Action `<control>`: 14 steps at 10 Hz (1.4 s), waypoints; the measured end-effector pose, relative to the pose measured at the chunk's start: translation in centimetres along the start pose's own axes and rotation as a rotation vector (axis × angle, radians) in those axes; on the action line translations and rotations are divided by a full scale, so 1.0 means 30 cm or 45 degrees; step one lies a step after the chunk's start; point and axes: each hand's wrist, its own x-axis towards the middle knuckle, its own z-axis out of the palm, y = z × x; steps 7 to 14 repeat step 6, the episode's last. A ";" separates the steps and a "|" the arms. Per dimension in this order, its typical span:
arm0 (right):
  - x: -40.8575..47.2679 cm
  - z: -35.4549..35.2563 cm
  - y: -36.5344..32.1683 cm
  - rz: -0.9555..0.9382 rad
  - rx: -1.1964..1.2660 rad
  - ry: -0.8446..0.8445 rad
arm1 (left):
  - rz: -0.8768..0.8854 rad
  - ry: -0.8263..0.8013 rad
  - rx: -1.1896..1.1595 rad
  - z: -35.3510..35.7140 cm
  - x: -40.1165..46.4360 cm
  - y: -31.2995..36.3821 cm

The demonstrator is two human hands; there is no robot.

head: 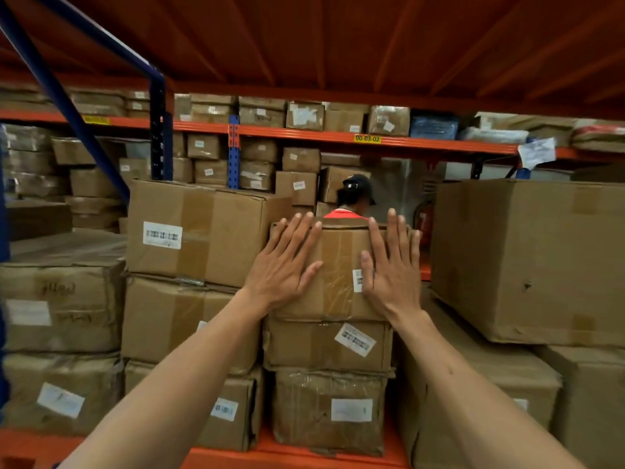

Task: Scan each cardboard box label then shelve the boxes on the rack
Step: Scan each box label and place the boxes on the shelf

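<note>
While both arms reach in from the lower edge of the frame, the left hand (284, 265) and the right hand (392, 265) lie flat against the near face of a cardboard box (338, 265) at the centre of the picture. Fingers of both hands are spread and extended, palms pressed to the cardboard, with the fingertips reaching up to the top edge; neither hand is curled around anything. A strip of brown tape runs down the box face between the hands, and a white barcode label (357, 280) shows partly, its right side hidden under the right hand's thumb.

That box tops a stack on the orange rack shelf (236, 458): directly under it sits a second box (324, 345) with a tilted white barcode label, and under that a third box (329, 411) wrapped in wrinkled plastic with a pale label.

Left of centre, just beside the pressed box, a larger carton (203, 231) carries a barcode label on its left face and rests on more cartons below. At the right of the frame a big plain carton (527, 258) sits on lower boxes, apart from the centre stack by a narrow gap.

Blue rack uprights (157, 130) and a diagonal brace cross the upper left. Across the aisle, in the upper middle, another rack full of boxes shows a yellow tag (367, 139) reading 00-03-02. Behind the pressed box, a person in a dark cap (356, 189) and red top is partly visible.
</note>
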 end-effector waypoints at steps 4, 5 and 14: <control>-0.162 0.050 -0.057 0.080 0.015 -0.192 | -0.138 -0.066 -0.133 0.063 -0.116 0.075; -0.226 0.020 -0.103 0.125 -0.028 -0.368 | -0.162 -0.182 -0.154 0.027 -0.174 0.095; -0.349 -0.035 -0.139 0.219 0.073 -0.535 | -0.208 -0.325 -0.212 0.001 -0.313 0.134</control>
